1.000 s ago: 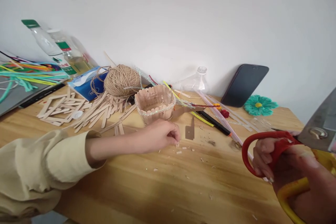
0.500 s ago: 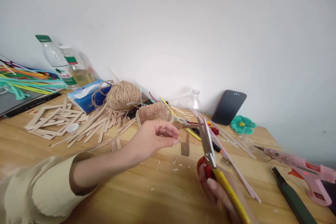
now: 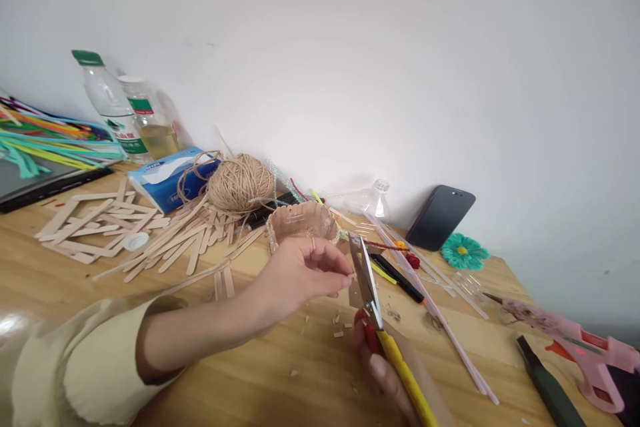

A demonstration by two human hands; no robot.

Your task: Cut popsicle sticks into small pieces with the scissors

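Observation:
My left hand (image 3: 305,272) reaches in from the left with thumb and fingers pinched together. Whatever lies between the fingertips is too small to make out. Close by on the right, my right hand (image 3: 385,367) grips scissors (image 3: 373,300) with one red and one yellow handle. Their blades point up and stand slightly apart, close to the left fingertips. Behind the left hand sits a small basket (image 3: 303,221) of wooden sticks with a pale trimmed edge, partly hidden by that hand. Small wood scraps (image 3: 338,334) lie on the table beneath.
A ball of twine (image 3: 241,181), a blue tissue pack (image 3: 175,180) and piled craft sticks (image 3: 195,233) lie to the left. A phone (image 3: 440,217) leans against the wall near a teal flower (image 3: 465,251). On the right are a pink glue gun (image 3: 565,333) and a dark green tool (image 3: 547,380).
My right hand has brought the scissors left, nearer my left fingertips. My left hand has shifted slightly right, still pinched. The camera view has moved a little.

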